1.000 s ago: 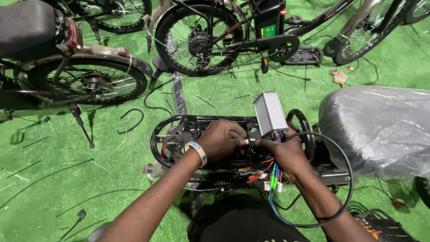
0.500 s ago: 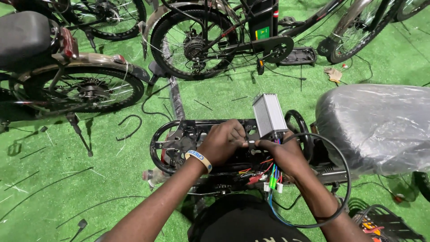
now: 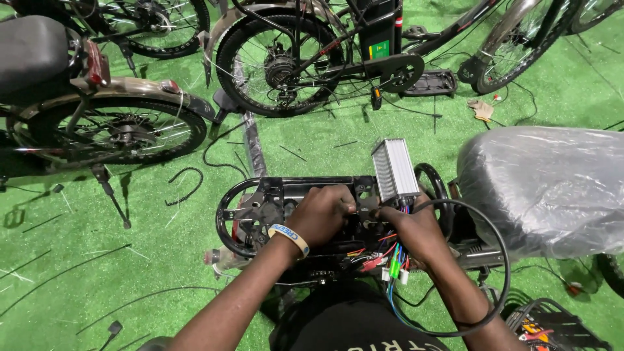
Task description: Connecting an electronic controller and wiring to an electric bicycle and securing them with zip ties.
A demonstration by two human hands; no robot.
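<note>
Both hands press into the black frame (image 3: 273,201) on the green floor — left hand (image 3: 323,213) curled tight, right hand (image 3: 409,224) pinching beside the silver controller box (image 3: 394,170) — coloured wires (image 3: 392,260) hang loose, unconnected.

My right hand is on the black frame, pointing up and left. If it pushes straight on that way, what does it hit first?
Most likely the left hand: the right hand points its fingers toward it across the black frame, and little gap shows between them. The silver finned box sits just above that line, though depth is unclear.
</note>
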